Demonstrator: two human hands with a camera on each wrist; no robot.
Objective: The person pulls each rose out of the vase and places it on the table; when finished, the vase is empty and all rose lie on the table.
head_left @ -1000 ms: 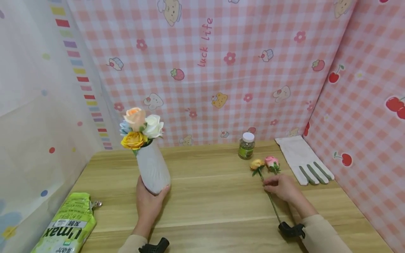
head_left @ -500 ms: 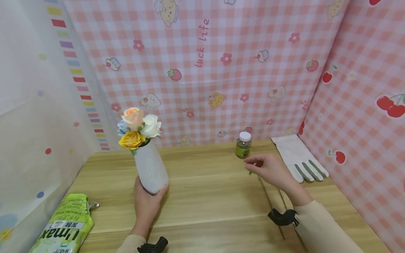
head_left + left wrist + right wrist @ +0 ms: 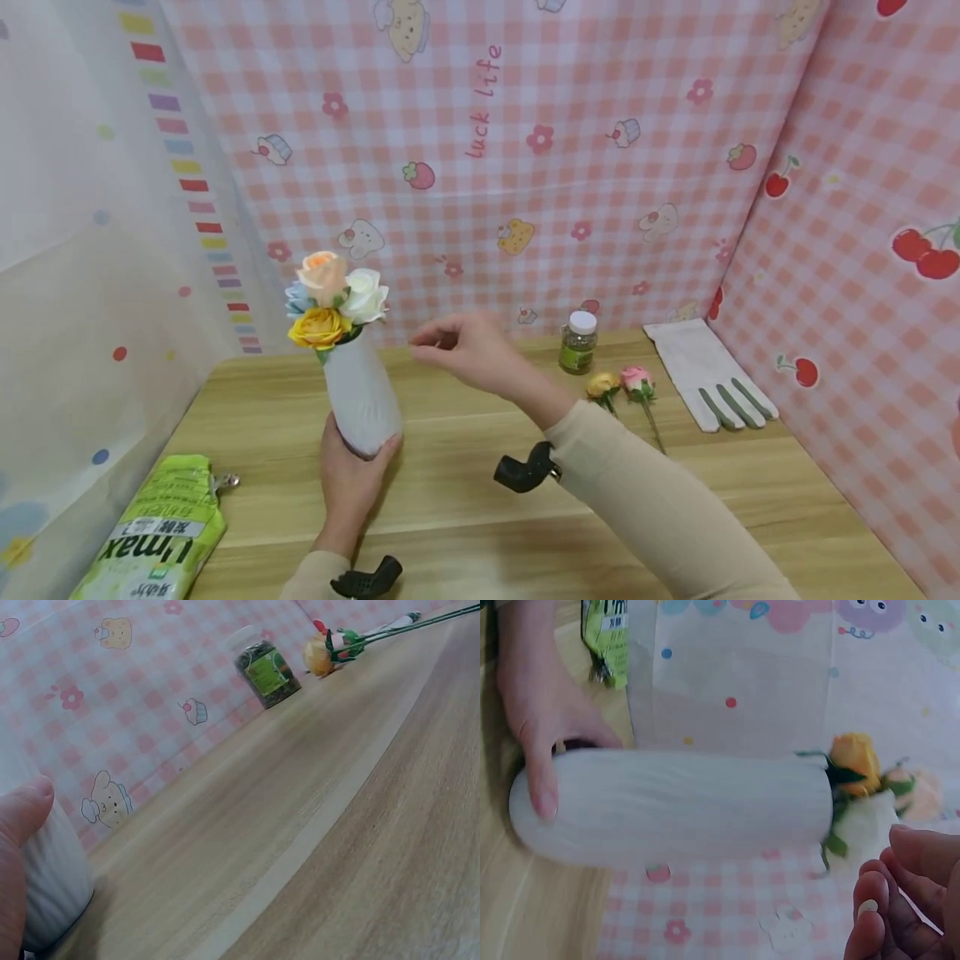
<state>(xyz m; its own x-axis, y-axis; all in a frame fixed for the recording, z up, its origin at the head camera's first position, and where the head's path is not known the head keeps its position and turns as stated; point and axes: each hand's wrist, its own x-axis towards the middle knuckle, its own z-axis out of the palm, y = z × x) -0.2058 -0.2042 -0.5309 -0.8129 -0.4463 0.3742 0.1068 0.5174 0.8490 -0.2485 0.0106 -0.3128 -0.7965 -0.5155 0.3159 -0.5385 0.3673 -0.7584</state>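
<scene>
My left hand [image 3: 351, 483] grips the lower part of a white ribbed vase [image 3: 363, 396], which leans to the left in the head view. Out of its mouth come a yellow rose [image 3: 319, 328], a peach rose [image 3: 323, 277], a white rose [image 3: 365, 296] and a pale blue flower [image 3: 298, 300]. Right of these blooms, my right hand [image 3: 476, 350] is raised over the table with loosely bent fingers and nothing visible in them. The right wrist view has its fingers [image 3: 907, 885] close to the white rose. In the left wrist view my thumb [image 3: 30, 806] lies against the vase.
Two roses lie on the right, a yellow one [image 3: 603, 386] and a pink one [image 3: 637, 382], their stems partly behind my right arm. Behind them stands a white-lidded jar [image 3: 578, 343]. A white glove [image 3: 708, 375] lies far right, a green clipped bag [image 3: 161, 529] at front left.
My right hand has left the yellow and pink roses lying on the table and moved left to near the vase's flowers. The left hand keeps its grip on the vase.
</scene>
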